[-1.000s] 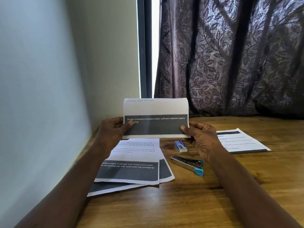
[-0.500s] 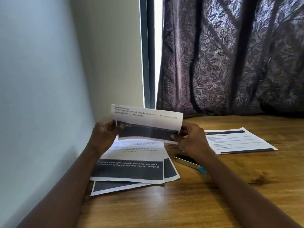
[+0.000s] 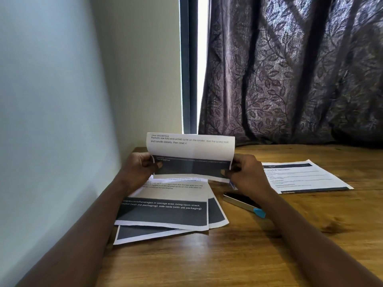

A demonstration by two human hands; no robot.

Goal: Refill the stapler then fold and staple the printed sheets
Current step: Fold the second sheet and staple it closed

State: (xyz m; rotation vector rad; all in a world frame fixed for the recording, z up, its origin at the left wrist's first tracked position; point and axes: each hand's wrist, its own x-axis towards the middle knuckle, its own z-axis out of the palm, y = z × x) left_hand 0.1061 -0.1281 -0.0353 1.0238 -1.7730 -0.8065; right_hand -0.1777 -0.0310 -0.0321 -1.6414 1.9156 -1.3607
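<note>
A left hand (image 3: pixel 138 168) pinches the left edge of a white printed paper sheet with a dark grey band (image 3: pixel 190 150), held just above the far left corner of a wooden table (image 3: pixel 269 255). The sheet's top part curls forward over the band and is not yet creased flat. Beneath it lies a loose pile of similar printed sheets (image 3: pixel 165 212). A right hand (image 3: pixel 246 172) pinches the sheet's right edge, thumb on the band. Right of the pile, partly under the right forearm, lies a slim silver and black stapler with a blue tip (image 3: pixel 242 201). A single printed page (image 3: pixel 304 177) lies farther right. The sheet looks light, thin and limp, and likely to sag or skew, so holding both side edges near the fold seems best.
</note>
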